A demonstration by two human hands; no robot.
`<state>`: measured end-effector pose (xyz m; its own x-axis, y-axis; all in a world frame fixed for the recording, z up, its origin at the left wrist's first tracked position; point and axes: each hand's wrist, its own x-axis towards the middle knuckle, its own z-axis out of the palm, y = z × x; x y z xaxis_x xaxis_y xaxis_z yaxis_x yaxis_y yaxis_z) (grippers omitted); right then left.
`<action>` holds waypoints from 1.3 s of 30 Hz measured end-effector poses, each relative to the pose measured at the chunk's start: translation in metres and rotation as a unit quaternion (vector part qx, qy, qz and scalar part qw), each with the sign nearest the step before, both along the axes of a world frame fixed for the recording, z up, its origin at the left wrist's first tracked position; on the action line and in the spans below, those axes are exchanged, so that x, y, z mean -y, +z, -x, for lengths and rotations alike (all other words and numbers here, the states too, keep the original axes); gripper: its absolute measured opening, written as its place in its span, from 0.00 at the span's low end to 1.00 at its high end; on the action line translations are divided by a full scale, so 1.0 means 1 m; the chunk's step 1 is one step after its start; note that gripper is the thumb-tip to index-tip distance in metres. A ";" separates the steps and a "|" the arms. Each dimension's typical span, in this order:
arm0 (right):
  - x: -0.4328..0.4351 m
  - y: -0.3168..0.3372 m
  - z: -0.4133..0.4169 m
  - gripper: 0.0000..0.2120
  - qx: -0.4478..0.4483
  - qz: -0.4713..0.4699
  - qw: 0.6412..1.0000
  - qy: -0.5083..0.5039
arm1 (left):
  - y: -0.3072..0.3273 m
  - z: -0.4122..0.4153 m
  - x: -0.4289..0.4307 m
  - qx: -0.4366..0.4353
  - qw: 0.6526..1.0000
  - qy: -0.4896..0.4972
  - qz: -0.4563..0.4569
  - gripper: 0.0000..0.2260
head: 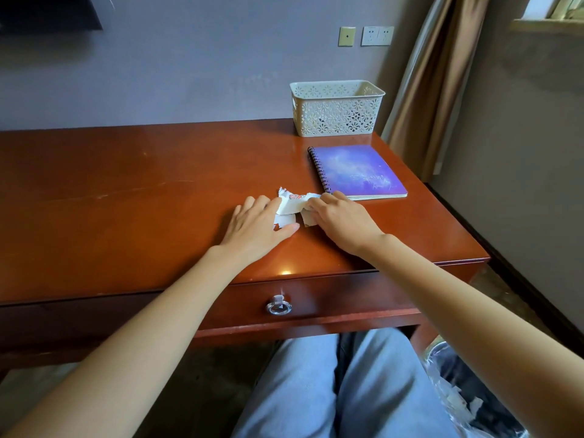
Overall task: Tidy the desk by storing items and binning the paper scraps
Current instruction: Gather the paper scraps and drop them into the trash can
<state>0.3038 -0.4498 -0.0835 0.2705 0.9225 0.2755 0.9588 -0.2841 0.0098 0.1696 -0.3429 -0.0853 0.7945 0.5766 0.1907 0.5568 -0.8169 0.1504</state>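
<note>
I find paper scraps [292,205] unbinned and notebook [360,170] unstored on the counter [126,184]. Left hand [257,224] lies flat, fingers wide, against them; right hand [339,221] seemingly pinches them.

soft daylight from the window [550,9] at upper right, glare on the desk [142,191] front, edges bowed.

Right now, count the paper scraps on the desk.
3 visible: a printed scrap farthest back, a second scrap against the left hand, a third scrap against the right hand. The hands may hide more.
</note>
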 end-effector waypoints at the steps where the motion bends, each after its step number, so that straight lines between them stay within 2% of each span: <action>1: -0.001 -0.001 -0.001 0.12 0.001 -0.004 1.000 -0.009 | 0.000 -0.003 -0.002 0.004 1.000 -0.002 -0.017 0.25; 8: -0.006 -0.001 -0.006 0.09 -0.009 -0.056 0.998 -0.039 | 0.002 -0.018 -0.003 -0.001 0.995 -0.026 -0.100 0.16; 12: -0.006 0.001 -0.008 0.15 -0.027 -0.092 0.993 -0.069 | 0.005 -0.027 -0.006 -0.004 0.991 -0.015 -0.130 0.13; 15: -0.003 0.004 -0.011 0.17 -0.055 -0.137 0.985 -0.093 | 0.010 -0.033 -0.010 0.018 0.993 0.006 -0.118 0.10; 20: -0.001 0.008 -0.023 0.13 -0.095 -0.184 0.970 -0.126 | 0.022 -0.039 -0.015 0.040 0.994 0.028 -0.094 0.09; 24: -0.008 0.009 -0.029 0.15 -0.113 -0.207 0.960 -0.150 | 0.025 -0.046 -0.018 0.092 0.994 0.047 -0.023 0.11; 26: -0.012 0.010 -0.031 0.15 -0.153 -0.217 0.952 -0.152 | 0.027 -0.050 -0.020 0.135 0.988 0.076 0.019 0.13; 29: -0.019 0.012 -0.035 0.22 -0.247 -0.240 0.930 -0.132 | 0.031 -0.056 -0.021 0.185 0.974 0.108 0.074 0.15; 33: -0.022 0.016 -0.043 0.23 -0.350 -0.305 0.878 -0.119 | 0.041 -0.063 -0.020 0.229 0.957 0.127 0.123 0.17; 39: -0.006 0.027 -0.058 0.12 -0.443 -0.352 0.809 -0.159 | 0.055 -0.080 -0.006 0.300 0.934 0.109 0.163 0.15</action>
